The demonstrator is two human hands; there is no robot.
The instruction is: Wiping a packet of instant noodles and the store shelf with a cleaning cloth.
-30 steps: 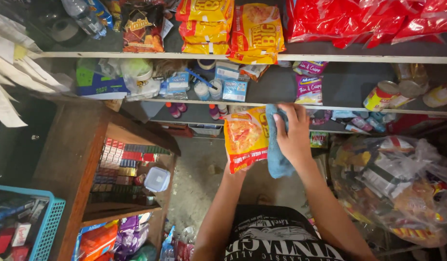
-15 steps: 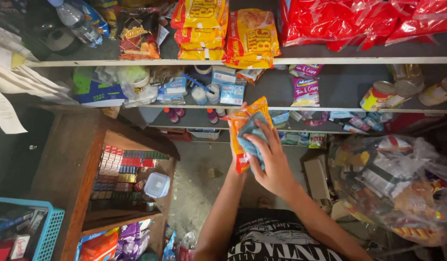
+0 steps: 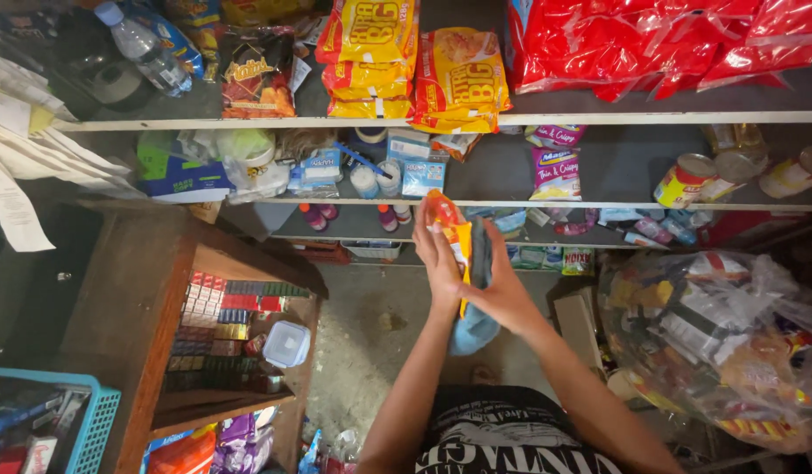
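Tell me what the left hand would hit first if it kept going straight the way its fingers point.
The left hand holds an orange snack packet, fingers pointing up toward the shelves. Straight on, it would probably first meet the middle shelf edge near the small blue box, though depth is unclear.

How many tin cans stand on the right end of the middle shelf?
3: a red-and-yellow can, a second can beside it, and a pale can furthest right; others may be hidden behind.
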